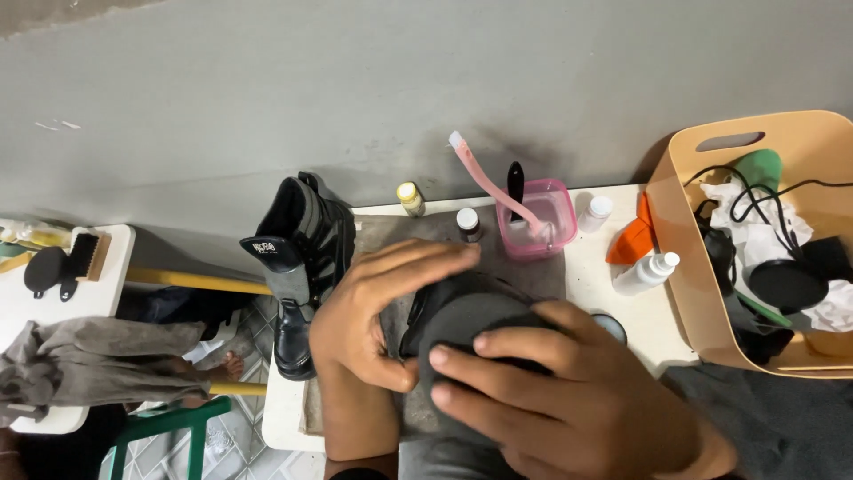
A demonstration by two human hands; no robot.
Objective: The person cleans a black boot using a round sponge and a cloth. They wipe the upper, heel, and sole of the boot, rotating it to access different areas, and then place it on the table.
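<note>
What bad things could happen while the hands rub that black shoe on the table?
The left hand lies close to the small dark-capped bottle and the pink tub of brushes; a wide stroke might tip them over. The other black boot sits at the table's edge and could perhaps be nudged off. The right hand presses a dark cloth on the shoe, so polish may smear onto the fingers.

Bare hands (498, 356), no sleeves visible
</note>
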